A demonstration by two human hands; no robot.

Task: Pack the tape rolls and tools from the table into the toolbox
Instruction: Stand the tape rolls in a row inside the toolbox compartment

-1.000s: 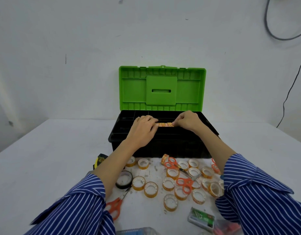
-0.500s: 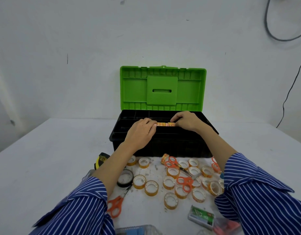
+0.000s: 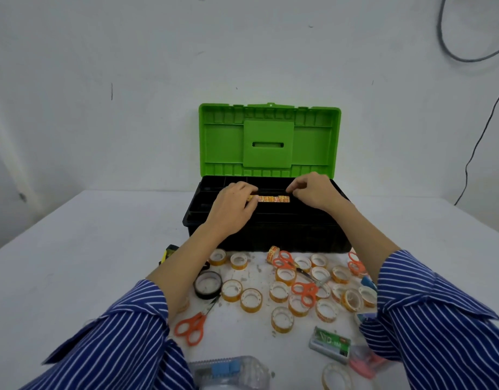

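Observation:
A black toolbox (image 3: 271,230) with an upright green lid (image 3: 269,142) stands open at the table's middle. A short row of orange-printed tape rolls (image 3: 272,199) lies across its top tray. My left hand (image 3: 233,208) holds the row's left end with curled fingers. My right hand (image 3: 313,192) hovers just above the right end with its fingers curled, and that end shows bare beside it. Several more orange tape rolls (image 3: 251,299), a black tape roll (image 3: 207,284) and orange scissors (image 3: 192,326) lie on the table in front of the box.
Two more orange scissors (image 3: 304,291) lie among the rolls. A green-labelled box (image 3: 330,344), a pink item (image 3: 363,363), a clear plastic case (image 3: 231,371) and a clear tape roll (image 3: 337,377) sit near the front edge. A yellow tape measure (image 3: 168,253) shows by my left forearm.
My right hand has lifted off the right end of the tape row, which now shows. My left hand stays on the left end.

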